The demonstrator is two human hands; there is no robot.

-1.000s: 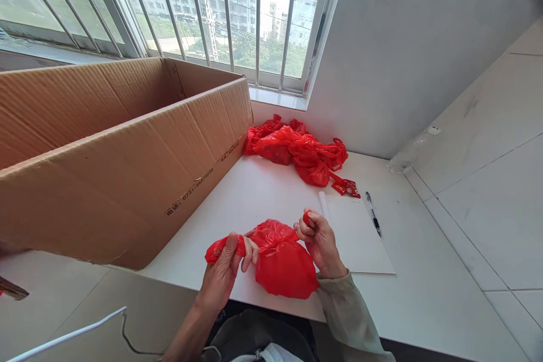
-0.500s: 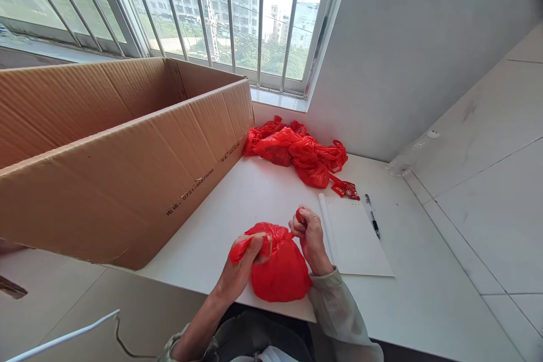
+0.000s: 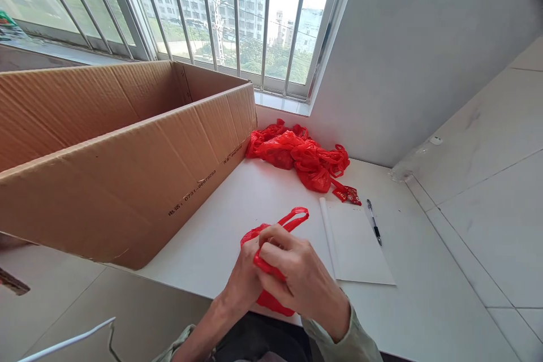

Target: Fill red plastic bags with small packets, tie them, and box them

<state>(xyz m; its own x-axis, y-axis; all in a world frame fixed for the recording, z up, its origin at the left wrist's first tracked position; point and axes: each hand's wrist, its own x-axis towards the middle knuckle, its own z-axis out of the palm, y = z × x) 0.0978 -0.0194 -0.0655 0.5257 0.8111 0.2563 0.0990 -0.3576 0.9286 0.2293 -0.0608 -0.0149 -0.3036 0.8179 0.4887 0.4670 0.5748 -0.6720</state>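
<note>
A full red plastic bag (image 3: 275, 304) sits at the table's front edge, largely covered by my two hands. My left hand (image 3: 245, 272) is closed on the gathered top of the bag; its fingertips are hidden behind the other hand. Over it, my right hand (image 3: 292, 266) has its fingers bent round a red strip of the same bag. One loop handle (image 3: 297, 215) sticks up beyond the fingers toward the upper right.
A large open cardboard box (image 3: 127, 181) fills the left side. Crumpled red plastic bags (image 3: 297, 153) lie by the wall with a small red packet (image 3: 348, 194). Right of my hands are a white notebook (image 3: 360, 246) and a pen (image 3: 374, 222). A barred window (image 3: 237, 22) stands behind.
My right hand has moved left from beside the bag to over my left hand. The bag's handles, formerly held apart, are now together at the hands, with one loop sticking up.
</note>
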